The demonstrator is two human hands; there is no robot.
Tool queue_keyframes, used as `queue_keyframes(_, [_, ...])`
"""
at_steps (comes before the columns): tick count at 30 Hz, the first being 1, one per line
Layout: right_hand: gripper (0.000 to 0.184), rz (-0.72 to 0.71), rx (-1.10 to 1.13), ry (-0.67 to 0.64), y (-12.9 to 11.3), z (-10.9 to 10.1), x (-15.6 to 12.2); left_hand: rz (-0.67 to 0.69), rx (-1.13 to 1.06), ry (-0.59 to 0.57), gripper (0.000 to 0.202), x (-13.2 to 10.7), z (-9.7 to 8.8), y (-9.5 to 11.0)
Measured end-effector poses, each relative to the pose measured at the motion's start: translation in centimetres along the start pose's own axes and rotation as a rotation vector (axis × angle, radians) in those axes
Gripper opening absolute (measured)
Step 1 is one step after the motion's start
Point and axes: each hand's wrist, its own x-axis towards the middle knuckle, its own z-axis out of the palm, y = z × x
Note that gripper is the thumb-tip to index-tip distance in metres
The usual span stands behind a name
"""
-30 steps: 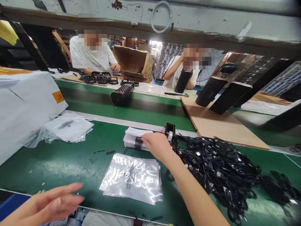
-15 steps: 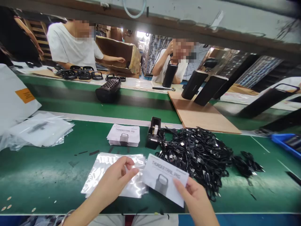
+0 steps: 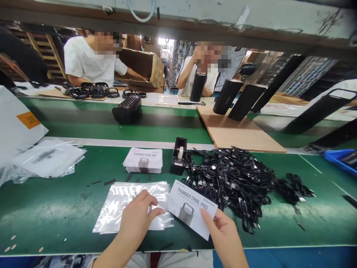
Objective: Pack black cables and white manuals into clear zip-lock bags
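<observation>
My right hand pinches a white printed booklet by its lower right corner, thumb on the front. The booklet reads "THUNDER TRAIL PRO", shows a speaker, and is tilted. Over a stack of clear plastic bags rests my left hand, its fingers bent and the thumb apart from them, with nothing visible between. Its fingertips touch or hover just above the bags; I cannot tell which. Behind the bags lies a pile of matching booklets. A black tape dispenser stands beside that pile.
A heap of black cables lies to the right, with a smaller bunch beyond it. More plastic bags sit at left. Across the bench, black speakers stand on a wooden board. Two people in white shirts work opposite.
My left hand has shifted slightly over the bags, its fingers more bent downward. The right hand still holds the booklet. The view has moved a little, and the left co-worker's arm reaches further into a box.
</observation>
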Motion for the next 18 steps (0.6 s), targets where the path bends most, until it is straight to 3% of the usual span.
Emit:
queue_keyframes(13, [0.049, -0.019, -0.048, -0.029, 1.1, 1.0, 0.2, 0.13, -0.023, 0.06, 0.027, -0.8, 0.3, -0.3])
queue_keyframes(18, [0.049, -0.029, -0.05, 0.031, 1.6, 1.4, 0.0, 0.152, -0.053, 0.085, 0.026, -1.0, 0.5, -0.4])
